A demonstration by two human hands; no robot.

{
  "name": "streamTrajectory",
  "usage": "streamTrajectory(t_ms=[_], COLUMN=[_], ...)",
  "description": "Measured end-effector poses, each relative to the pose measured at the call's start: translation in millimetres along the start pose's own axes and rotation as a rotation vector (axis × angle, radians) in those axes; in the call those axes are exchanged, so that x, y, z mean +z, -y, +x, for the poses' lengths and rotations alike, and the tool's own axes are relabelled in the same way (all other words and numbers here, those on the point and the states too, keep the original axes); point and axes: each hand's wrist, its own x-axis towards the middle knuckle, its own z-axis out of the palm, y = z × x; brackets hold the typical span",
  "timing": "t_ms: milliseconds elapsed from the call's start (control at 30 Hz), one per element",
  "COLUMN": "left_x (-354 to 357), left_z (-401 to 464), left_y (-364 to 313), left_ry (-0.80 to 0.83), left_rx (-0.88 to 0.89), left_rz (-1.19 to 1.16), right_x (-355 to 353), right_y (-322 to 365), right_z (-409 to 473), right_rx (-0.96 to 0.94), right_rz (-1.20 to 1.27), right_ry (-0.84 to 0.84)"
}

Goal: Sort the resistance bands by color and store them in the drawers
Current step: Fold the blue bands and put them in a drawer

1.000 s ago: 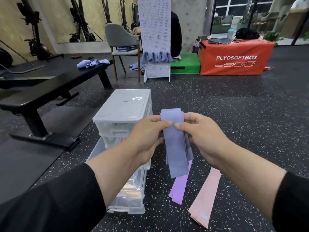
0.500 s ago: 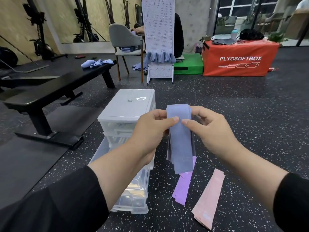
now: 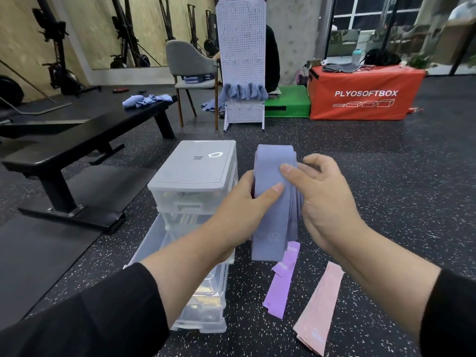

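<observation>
Left hand & right hand both pinch a folded stack of blue-grey fabric resistance bands, held upright btwn them. Left of left hand: clear plastic drawer unit, bottom drawer pulled open. On floor below right hand: purple band, pink band.

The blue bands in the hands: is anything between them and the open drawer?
Nothing visible blocks the way. Both the left hand and the right hand hold the blue bands just right of the open drawer, whose near part the left forearm hides.
</observation>
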Motion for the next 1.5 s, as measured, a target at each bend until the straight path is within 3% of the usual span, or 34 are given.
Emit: streamTrajectory(t_ms=[133, 333, 467, 633, 867, 1067, 1267, 1500], left_x=[5.3, 4.1, -3.0, 1.4, -21.4, -80.6, -163.7, -199.3], left_z=[-0.9, -1.3, -1.5, -6.1, -11.0, -19.1, -23.4, -18.0], left_y=[0.7, -0.6, -3.7, -1.2, 10.8, 16.9, 32.7, 70.0], left_ry=[-0.033, -0.118, -0.136, -0.074, -0.09, -0.129, -0.089, -0.328], left_rx=[-0.022, -0.108, -0.162, -0.217, -0.278, -0.392, -0.396, -0.358], left_rz=[-0.078, -0.351, -0.453, -0.505, -0.303, -0.277, -0.329, -0.394], right_x=[0.9, 2.7, 6.9, 11.2, 12.7, 34.9, 88.6, 131.7], right_y=[-5.7, -12.0, -22.4, -31.3, -37.2, -38.9, -65.5, -113.4], right_z=[2.0, -6.2, -18.6, -16.1, -16.7, -9.8, 12.4, 40.2], right_rx=[0.042, 0.066, 0.081, 0.04, 0.144, 0.219, 0.339, 0.551], right_rz=[-0.06, -0.558, -0.477, -0.488, -0.412, -0.401, -0.416, -0.489], right_ry=[0.012, 0.151, 0.2, 0.136, 0.198, 0.301, 0.453, 0.538])
